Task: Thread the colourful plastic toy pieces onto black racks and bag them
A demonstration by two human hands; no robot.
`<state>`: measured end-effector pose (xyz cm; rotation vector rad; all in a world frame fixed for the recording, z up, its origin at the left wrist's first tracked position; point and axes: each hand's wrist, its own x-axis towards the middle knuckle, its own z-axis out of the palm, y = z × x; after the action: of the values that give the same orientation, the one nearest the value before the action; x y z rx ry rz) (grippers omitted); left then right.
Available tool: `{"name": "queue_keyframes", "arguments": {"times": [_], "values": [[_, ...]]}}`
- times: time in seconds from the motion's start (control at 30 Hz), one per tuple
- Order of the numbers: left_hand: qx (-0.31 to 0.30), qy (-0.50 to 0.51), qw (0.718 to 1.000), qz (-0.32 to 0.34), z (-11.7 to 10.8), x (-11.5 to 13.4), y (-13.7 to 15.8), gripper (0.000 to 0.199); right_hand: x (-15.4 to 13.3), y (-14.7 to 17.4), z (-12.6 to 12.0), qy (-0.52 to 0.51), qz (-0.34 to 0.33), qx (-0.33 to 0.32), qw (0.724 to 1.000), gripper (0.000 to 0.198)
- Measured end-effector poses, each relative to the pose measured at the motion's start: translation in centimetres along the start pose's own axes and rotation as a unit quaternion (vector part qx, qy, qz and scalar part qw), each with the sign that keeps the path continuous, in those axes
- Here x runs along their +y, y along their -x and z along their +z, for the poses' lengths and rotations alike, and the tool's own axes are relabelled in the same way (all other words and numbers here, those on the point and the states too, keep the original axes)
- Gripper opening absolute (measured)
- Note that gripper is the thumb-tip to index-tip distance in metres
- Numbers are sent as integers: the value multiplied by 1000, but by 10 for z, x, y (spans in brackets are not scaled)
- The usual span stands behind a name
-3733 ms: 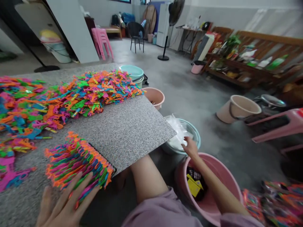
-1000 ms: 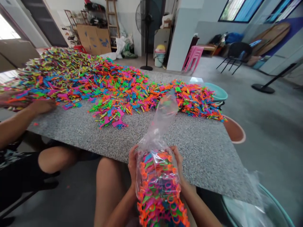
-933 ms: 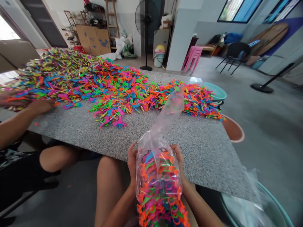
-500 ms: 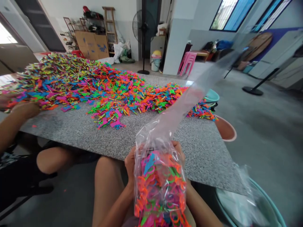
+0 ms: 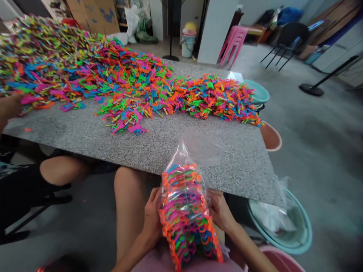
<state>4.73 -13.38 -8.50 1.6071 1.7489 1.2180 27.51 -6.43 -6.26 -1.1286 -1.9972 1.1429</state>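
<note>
A clear plastic bag point(image 5: 185, 192) packed with colourful small plastic pieces rests on my lap, against the near edge of the table. The pieces lie in stacked rows of orange, pink, green and blue. My left hand point(image 5: 153, 211) grips the bag's left side, its fingers partly hidden behind it. On the opposite side my right hand point(image 5: 219, 209) holds the bag with fingers curled at the plastic. The bag's loose upper end point(image 5: 202, 147) droops over the grey speckled tabletop point(image 5: 235, 162).
A long heap of similar pieces point(image 5: 136, 83) covers the table's far side. Another person's hand point(image 5: 11, 105) is at its left end. Right of the table stand a teal basin point(image 5: 306, 230) with clear plastic in it, a pink tub point(image 5: 279, 258) and an orange-brown basin point(image 5: 270, 138).
The bag's long open end has dropped from upright onto the table. The bag has turned, showing the stacked rows. My view has tilted down. The other person's hand has shifted left.
</note>
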Motion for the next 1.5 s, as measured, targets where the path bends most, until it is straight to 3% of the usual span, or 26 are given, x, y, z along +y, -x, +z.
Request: {"name": "queue_keyframes", "arguments": {"times": [0.1, 0.17, 0.23, 0.33, 0.43, 0.57, 0.77, 0.87, 0.93, 1.0, 1.07, 1.23, 1.3, 1.4, 1.5], "values": [[62, -45, 997, 27, -5, 0, 4, 26, 2, 6, 4, 29, -14, 75, 997, 19], [83, -87, 990, 70, -8, 1, 4, 18, 3, 8, 5, 32, -2, 104, 994, 14], [77, -111, 985, 108, -10, 3, 5, 14, 5, 9, 5, 28, 4, 116, 993, 14], [64, -110, 983, 129, -14, 7, 4, 19, 5, 8, 4, 72, -42, 123, 989, 10], [50, -102, 983, 144, -17, 13, -2, 22, 5, 4, 2, 122, -88, 103, 983, 25], [5, -92, 985, 143, -25, 24, -13, 24, 7, 1, -1, 140, -93, 93, 981, 28], [-143, -18, 990, 5, -43, 27, -27, 34, 11, 1, -4, 145, -74, 62, 985, 26], [-198, -17, 980, 19, -48, 23, -28, 33, 10, 0, -5, 147, -93, 68, 982, 27], [-153, -41, 982, 99, -45, 21, -25, 30, 10, 0, -5, 150, -112, 82, 979, 25], [-66, -72, 979, 178, -39, 20, -21, 27, 10, 1, -3, 155, -129, 89, 975, 24], [-14, -96, 975, 201, -34, 21, -18, 25, 10, 2, -2, 160, -137, 90, 973, 23], [-28, -137, 976, 169, -36, 31, -21, 24, 6, 2, -6, 173, -135, 95, 971, 20], [5, -158, 970, 183, -40, 36, -24, 16, 4, 1, -8, 186, -149, 108, 965, 17], [65, -172, 947, 264, -41, 37, -25, 9, 6, 0, -6, 214, -173, 126, 953, 19], [64, -166, 919, 352, -39, 30, -19, 12, 11, 0, -4, 234, -213, 128, 940, 23]]}}
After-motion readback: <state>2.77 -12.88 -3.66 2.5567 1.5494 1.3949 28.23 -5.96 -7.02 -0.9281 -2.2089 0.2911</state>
